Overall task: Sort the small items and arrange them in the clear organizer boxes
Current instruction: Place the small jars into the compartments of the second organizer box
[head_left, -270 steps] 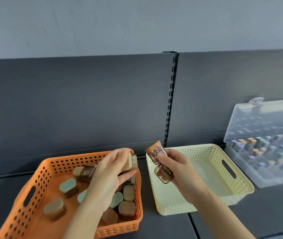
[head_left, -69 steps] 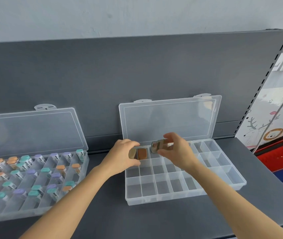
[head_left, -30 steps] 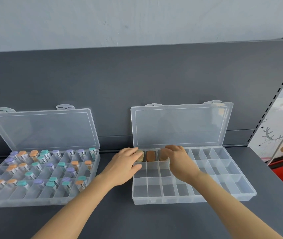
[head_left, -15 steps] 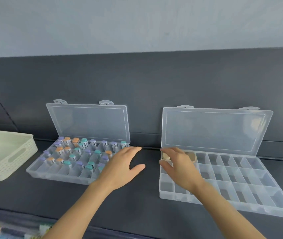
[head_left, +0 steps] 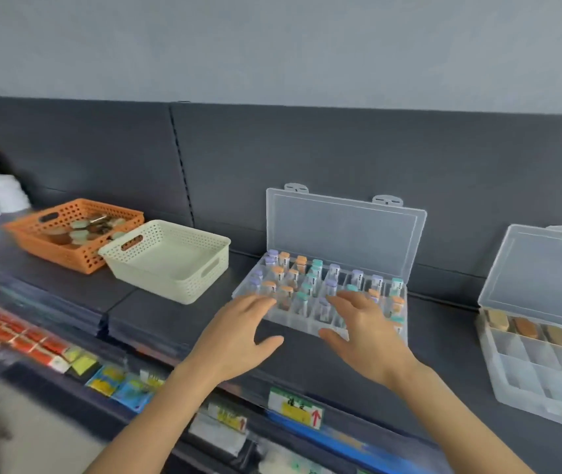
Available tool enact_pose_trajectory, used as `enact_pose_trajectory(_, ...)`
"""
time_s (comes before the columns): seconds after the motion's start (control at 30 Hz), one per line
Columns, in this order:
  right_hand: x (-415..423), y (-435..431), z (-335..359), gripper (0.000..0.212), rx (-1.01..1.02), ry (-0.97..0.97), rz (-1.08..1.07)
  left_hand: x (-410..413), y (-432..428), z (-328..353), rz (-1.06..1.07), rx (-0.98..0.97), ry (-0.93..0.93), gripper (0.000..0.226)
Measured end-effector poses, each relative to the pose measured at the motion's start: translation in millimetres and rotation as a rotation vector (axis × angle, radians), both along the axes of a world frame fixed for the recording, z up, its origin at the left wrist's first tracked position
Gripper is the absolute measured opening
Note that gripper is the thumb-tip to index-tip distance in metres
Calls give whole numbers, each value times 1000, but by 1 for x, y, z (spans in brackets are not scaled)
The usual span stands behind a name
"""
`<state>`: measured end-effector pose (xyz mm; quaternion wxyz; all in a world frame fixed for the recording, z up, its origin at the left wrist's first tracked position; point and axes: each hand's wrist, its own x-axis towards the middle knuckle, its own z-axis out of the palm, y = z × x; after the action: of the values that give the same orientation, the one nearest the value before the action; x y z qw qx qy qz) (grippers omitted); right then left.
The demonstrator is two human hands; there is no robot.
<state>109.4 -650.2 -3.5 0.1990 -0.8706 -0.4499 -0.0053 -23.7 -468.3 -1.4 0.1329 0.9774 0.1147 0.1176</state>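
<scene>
A: What was seen in the containers?

B: Just beyond the fingertips of both hands, a clear organizer box (head_left: 303,323) was found with its lid (head_left: 344,234) raised. Its compartments were filled with small vials (head_left: 302,265) capped in purple, orange and teal. Well to the right of the right hand (head_left: 363,335), a second clear box (head_left: 546,400) was seen open, with three brown blocks (head_left: 525,328) set side by side in its back row. Off to the left of the left hand (head_left: 238,335), a cream basket (head_left: 184,289) was noted. Farther left again, touching it, stood an orange basket (head_left: 64,256) in which green and brown pieces (head_left: 83,230) were heaped.

A: And how were the hands held?

B: Both were spread, palms down, with fingers straight and apart, and nothing was gripped. The left fingertips were seen over the near left corner of the vial box, the right fingers over its front rows. Whether the box was actually touched could not be told, since the picture was blurred.
</scene>
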Motion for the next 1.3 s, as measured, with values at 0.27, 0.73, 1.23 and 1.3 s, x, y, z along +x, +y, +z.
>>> enact_pose_trajectory(0.27,-71,111,-3,59,9,68,102,-90,94,-1,115,21,-37,65)
enact_pose_trajectory(0.73,-92,271,-2,52,48,98,237,-143,225,-14,343,30,-38,64)
enact_pose_trajectory(1.23,-39,477,21,45,79,77,332,-105,435,2,469,8,-69,54)
enact_pose_trajectory(1.3,-39,499,24,43,70,67,349,-105,457,0,484,-11,-79,55)
